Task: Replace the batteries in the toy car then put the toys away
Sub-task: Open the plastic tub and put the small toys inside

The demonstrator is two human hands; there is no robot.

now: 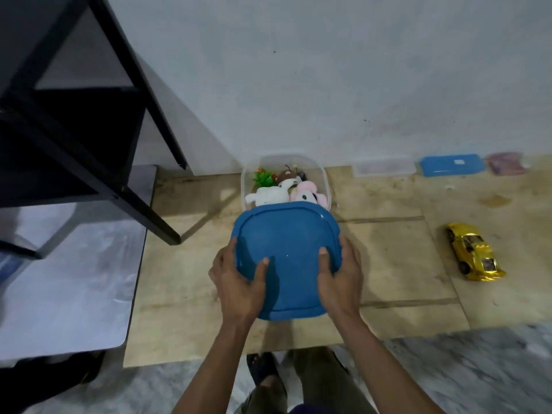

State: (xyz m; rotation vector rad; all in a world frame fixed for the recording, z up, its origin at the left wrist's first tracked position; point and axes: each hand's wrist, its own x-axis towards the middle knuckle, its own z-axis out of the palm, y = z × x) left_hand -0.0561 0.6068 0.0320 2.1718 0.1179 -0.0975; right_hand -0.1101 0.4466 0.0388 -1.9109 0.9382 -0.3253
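A blue plastic lid (286, 234) is held in both hands above the floor, covering the near part of a clear toy box (324, 174). My left hand (239, 279) grips its left edge, thumb on top. My right hand (340, 273) grips its right edge the same way. Inside the box lie a white plush (267, 195), a pink plush (310, 194), a brown toy (288, 174) and a green plastic plant (264, 177). The gold toy car (473, 252) lies on the floor to the right, apart from both hands.
A black metal shelf frame (140, 192) stands at the left, one leg close to the box. Against the wall at the right are a clear box (383, 168), a blue lid (451, 165) and a pinkish bag (506, 164). My sandalled foot (264, 372) is below.
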